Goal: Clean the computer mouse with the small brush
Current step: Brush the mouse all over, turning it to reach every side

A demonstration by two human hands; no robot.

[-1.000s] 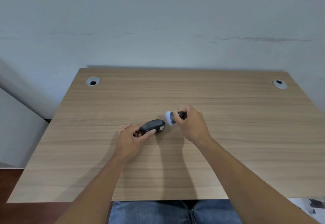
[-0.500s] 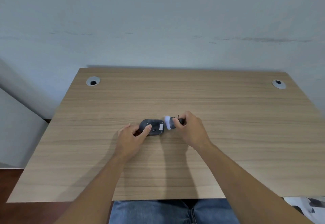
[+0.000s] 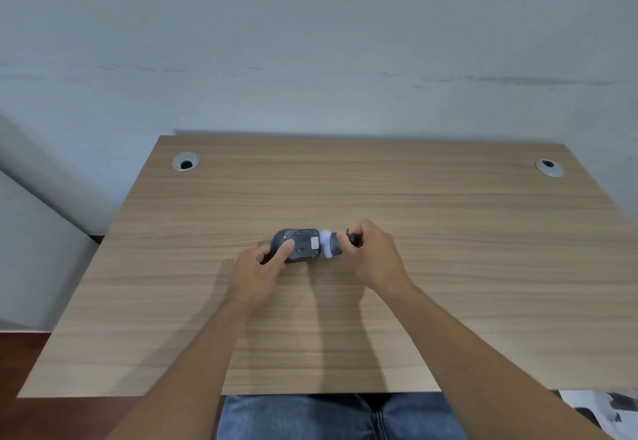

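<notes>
My left hand (image 3: 257, 268) grips the mouse (image 3: 297, 245), its underside turned up toward me. My right hand (image 3: 374, 256) pinches the small brush (image 3: 329, 243), its white bristles touching the mouse's end between my hands.

Person's body, head view. Both forearms bare to the frame's lower edge; no sleeve visible on either. Left hand (image 3: 257, 267) bare: no glove, ring or watch seen. Right hand (image 3: 374, 256) likewise bare, wrist unadorned. Nails short, detail too small to judge further. Blue denim jeans (image 3: 331, 417) visible just below the near edge of the wooden desk (image 3: 448, 232), with a stitched seam running down right of centre.
</notes>
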